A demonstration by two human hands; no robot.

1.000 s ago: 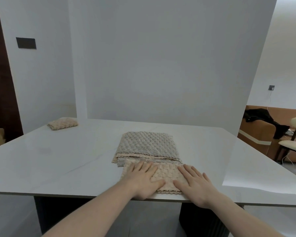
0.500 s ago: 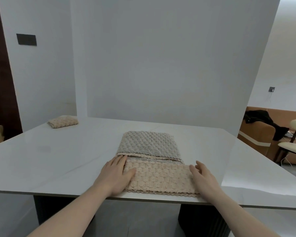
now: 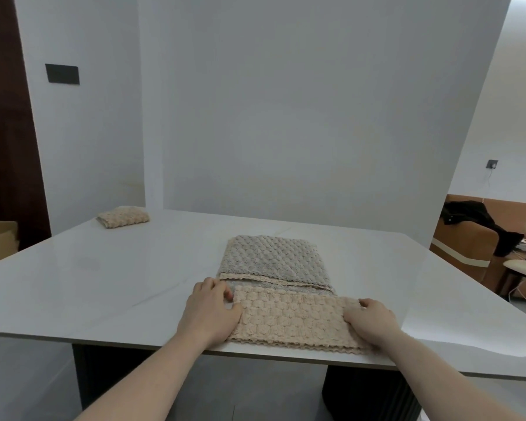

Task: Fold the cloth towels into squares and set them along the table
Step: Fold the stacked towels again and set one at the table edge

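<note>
1. The left hand and the right hand pinch the short ends of the beige towel with curled fingers, probably to keep the strip flat.
2. It lies between the fingers, at the near edge of the table, ready for halving.

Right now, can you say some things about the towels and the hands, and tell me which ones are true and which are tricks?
1. The left hand and the right hand hold opposite ends of the beige towel. True.
2. The grey towel hangs off the table. False: it lies flat on the table, just behind the beige towel.
3. A small folded towel sits near the table's far left corner. True.
4. That folded towel is blue. False: it is beige.
</note>
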